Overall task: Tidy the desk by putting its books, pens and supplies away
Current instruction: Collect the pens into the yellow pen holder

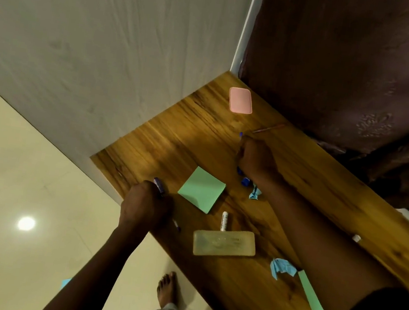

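My left hand (pixel 146 206) grips a blue pen (pixel 158 184) at the wooden desk's (pixel 301 174) left edge; the pen's ends stick out above and below my fist. My right hand (pixel 257 157) is curled round another blue pen (pixel 239 171) further back on the desk. A loose blue cap (pixel 245 181) lies just below that hand. A green sticky-note pad (pixel 202 189) lies between my hands. A white marker (pixel 224 221) and a translucent pencil case (pixel 224 242) lie nearer to me.
A pink pad (pixel 240 100) sits in the far corner, a thin pencil (pixel 268 128) beyond my right hand. Crumpled blue papers (pixel 283 267) (pixel 255 192) and a green strip (pixel 311 295) lie on the desk. A brown curtain (pixel 356 71) hangs behind, the wall on the left.
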Demonstrator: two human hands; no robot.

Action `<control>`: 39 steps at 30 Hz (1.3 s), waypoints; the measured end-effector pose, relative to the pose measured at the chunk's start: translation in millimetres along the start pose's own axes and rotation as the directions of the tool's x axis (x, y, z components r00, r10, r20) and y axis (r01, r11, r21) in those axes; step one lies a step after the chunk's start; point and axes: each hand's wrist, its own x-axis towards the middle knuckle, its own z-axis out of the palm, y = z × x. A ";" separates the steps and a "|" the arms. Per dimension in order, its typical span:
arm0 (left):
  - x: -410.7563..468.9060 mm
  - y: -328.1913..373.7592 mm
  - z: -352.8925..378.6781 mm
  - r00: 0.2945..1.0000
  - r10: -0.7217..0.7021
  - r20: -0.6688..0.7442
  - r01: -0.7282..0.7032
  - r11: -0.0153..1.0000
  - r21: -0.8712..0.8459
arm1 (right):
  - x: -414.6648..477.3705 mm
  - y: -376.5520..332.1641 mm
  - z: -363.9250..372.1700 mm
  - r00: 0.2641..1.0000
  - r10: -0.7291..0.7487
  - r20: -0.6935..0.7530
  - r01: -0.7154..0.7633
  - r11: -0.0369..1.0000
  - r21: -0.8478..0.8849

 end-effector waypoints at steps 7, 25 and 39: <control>3.2 -6.8 -18.5 0.987 0.155 -0.047 -0.156 0.987 -0.027 | 14.0 -9.2 8.2 0.998 -0.063 -0.015 0.061 0.992 -0.109; -44.9 68.6 -35.7 0.724 0.640 -0.257 -0.690 0.678 -0.254 | -78.0 16.0 -77.2 0.978 0.100 -0.181 0.015 0.839 0.543; -184.9 193.4 70.2 0.595 0.803 -0.023 -0.681 0.489 -0.546 | -305.4 138.7 -117.8 0.887 0.367 -0.281 -0.077 0.717 0.693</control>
